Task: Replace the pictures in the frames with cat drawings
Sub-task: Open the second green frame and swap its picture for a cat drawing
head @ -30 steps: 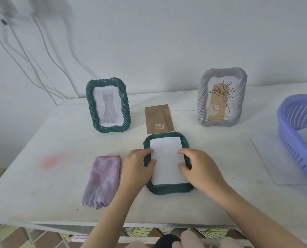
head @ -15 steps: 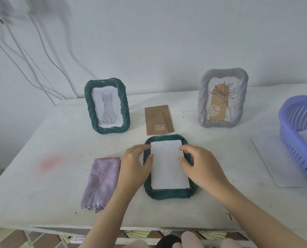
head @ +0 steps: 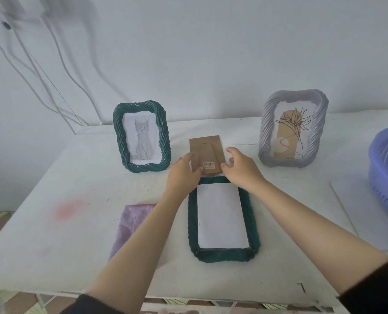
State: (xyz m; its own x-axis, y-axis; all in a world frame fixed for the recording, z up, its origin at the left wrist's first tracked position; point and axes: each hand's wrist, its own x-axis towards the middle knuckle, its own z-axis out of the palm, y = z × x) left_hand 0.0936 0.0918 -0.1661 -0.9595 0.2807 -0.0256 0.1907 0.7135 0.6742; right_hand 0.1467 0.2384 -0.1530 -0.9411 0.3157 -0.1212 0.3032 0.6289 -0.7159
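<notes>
Landmark: the face-down green frame (head: 222, 254) is lying flat on the bench (head: 52, 234), in front of the person.
Done: the standing green frame (head: 143, 167), behind and to the left of the face-down green frame, is already showing a cat drawing (head: 142, 141).
In hand: a white sheet (head: 221, 216) is sitting blank side up inside the face-down green frame. I am judging it to be a cat drawing laid face down, though its printed side is hidden.
Backing board: the brown backing board (head: 207, 150) is lying just behind the face-down green frame, with its near edge close to the top rim.
Left grip: the left grip (head: 184, 171) is pinching the board's left edge, with the thumb on top near the lower corner.
Right grip: the right grip (head: 240, 168) is taking hold of the board's right side, with the thumb at the lower right corner and the fingers curling at the edge.
Left to do: the board is waiting to be fitted over the sheet. The grey frame (head: 317, 132), behind and to the right, is still showing a plant picture (head: 290, 134).
Progress: by my estimate, roughly half of the work is remaining.
Other things: a purple cloth (head: 132, 225) is lying to the left, and a purple basket (head: 383, 168) is sitting far to the right.
</notes>
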